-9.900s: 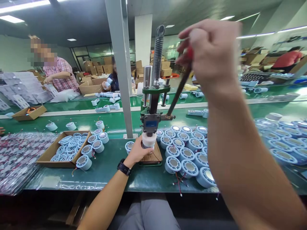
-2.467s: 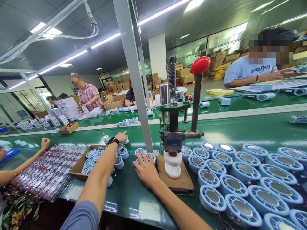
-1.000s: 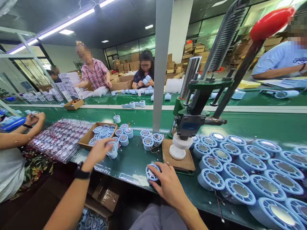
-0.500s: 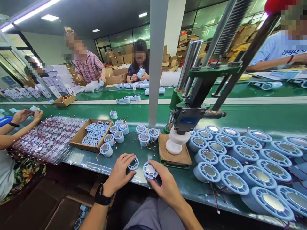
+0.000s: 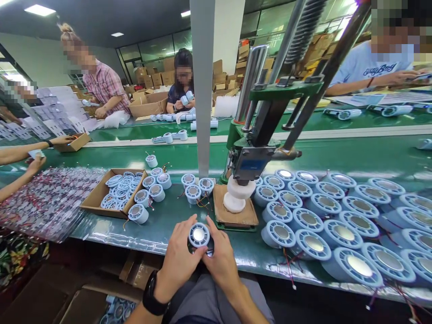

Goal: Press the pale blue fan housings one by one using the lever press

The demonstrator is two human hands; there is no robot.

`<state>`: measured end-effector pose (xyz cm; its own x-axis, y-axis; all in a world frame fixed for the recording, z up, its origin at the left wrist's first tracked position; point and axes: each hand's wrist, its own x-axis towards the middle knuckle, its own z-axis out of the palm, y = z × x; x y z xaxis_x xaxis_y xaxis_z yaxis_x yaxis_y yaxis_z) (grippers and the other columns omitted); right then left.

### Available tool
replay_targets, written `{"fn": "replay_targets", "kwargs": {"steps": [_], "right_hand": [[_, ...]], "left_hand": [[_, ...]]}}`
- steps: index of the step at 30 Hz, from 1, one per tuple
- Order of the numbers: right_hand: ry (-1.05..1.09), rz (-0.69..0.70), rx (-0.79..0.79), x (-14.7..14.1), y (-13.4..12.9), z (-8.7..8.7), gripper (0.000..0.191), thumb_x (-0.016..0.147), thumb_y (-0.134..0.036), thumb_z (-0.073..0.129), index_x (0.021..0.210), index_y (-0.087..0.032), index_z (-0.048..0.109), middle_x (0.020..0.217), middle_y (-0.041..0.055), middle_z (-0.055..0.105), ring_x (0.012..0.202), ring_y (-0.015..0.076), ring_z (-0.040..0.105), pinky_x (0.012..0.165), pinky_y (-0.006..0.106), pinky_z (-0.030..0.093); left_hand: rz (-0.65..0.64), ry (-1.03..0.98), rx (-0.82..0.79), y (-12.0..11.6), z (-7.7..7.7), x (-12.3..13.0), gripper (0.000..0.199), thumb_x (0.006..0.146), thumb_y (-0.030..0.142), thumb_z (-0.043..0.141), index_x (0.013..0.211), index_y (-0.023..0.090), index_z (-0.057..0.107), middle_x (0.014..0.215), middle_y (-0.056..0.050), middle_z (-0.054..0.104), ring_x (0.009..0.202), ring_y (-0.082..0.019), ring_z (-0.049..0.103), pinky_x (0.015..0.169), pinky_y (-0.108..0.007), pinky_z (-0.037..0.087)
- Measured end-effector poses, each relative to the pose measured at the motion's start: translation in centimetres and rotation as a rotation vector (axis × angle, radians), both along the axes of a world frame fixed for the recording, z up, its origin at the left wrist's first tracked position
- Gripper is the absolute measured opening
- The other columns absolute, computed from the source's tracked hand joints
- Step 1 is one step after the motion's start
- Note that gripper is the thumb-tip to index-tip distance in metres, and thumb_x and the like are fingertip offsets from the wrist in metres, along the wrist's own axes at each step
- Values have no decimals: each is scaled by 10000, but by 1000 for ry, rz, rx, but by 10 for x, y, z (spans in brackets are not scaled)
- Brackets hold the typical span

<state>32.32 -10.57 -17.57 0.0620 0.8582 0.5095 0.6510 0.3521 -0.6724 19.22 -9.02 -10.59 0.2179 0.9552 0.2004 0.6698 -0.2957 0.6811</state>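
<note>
1. The person's left hand (image 5: 180,254), below a black wristwatch (image 5: 155,294), curls around the left side of a round blue part (image 5: 198,235), its thumb pressed along the part's near edge.
2. The right hand (image 5: 221,254) closes around the part from the other side, fingertips by its far right edge; the hand itself hides its thumb.
3. The part sits between the two palms, at the front edge of the green bench (image 5: 168,220). Its spoked ring and shiny silver centre face up; its lower body is mostly hidden by the hands.
4. Just beyond the right hand stands a hand press (image 5: 254,157), with an upper white pad (image 5: 240,188) above a lower white pad (image 5: 234,203) on a brown base board (image 5: 248,216).
5. Beyond the hands, left of the press, three wired blue parts (image 5: 193,193) stand grouped together.
6. Farther left, a cardboard box (image 5: 104,212) holds loose blue rings (image 5: 116,195).
7. Right of the press, many similar blue parts (image 5: 312,245) stand in close rows.
</note>
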Motion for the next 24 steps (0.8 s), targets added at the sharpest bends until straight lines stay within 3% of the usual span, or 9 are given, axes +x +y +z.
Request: {"fn": "replay_targets", "kwargs": {"steps": [7,11,14,16,17,20,22,23,24], "right_hand": [[6,42,-8,1,2,4,830,753,-72,445,1546,-207,238,1239,87,629,998,208,614,918,375,480],[-78,107,-93,3,0,4,688,772,-57,462,1446,-193,437,1260,89,619,1105,214,585,953,390,470],[-258,156,-137,22,-2,23,641,787,-103,563,1418,-183,481,1318,110,580,1168,249,564,960,421,498],[-350,186,-64,49,1,61,623,805,-170,627,1412,-188,486,1342,118,560,1196,260,558,963,426,520],[-364,158,20,67,5,90,588,829,-204,633,1400,-185,495,1345,120,555,1213,257,552,976,425,521],[-332,-139,385,124,30,205,440,909,-225,579,1338,-131,542,1316,127,564,1267,258,512,1063,464,457],[-311,-383,577,157,58,285,450,877,-194,612,1303,-57,559,1253,141,585,1233,268,522,1075,467,419],[-258,-448,628,169,74,319,453,890,-186,586,1312,-28,541,1257,144,577,1228,244,518,1069,419,412],[-203,-417,620,179,92,347,466,920,-199,534,1339,2,498,1284,145,559,1210,208,528,1033,360,421]], "left_hand": [[35,-36,-85,-2,-1,4,736,730,91,659,1405,303,454,1299,-57,602,1233,-269,530,1076,-465,430],[59,-128,-65,-9,-21,7,638,825,175,589,1433,245,408,1405,-110,517,1333,-276,443,1137,-488,355],[35,-180,-93,-13,-35,9,552,913,297,505,1442,198,383,1462,-148,462,1390,-282,394,1162,-493,316],[36,-213,-148,-14,-38,9,552,922,352,492,1438,189,385,1485,-152,447,1403,-285,392,1163,-475,317],[44,-232,-176,-14,-37,8,563,913,371,502,1433,185,392,1485,-152,451,1395,-288,406,1158,-468,326],[97,-299,-232,-11,-30,7,599,845,400,575,1386,169,459,1425,-149,524,1318,-308,492,1122,-471,364],[144,-343,-262,-7,-23,9,612,754,382,654,1310,154,538,1335,-145,601,1237,-321,555,1085,-472,400],[159,-361,-276,-3,-18,11,610,709,362,686,1269,151,574,1285,-138,636,1195,-321,582,1066,-464,418],[158,-377,-286,3,-13,14,604,670,338,710,1233,149,603,1237,-130,665,1155,-317,604,1046,-450,435]]}}
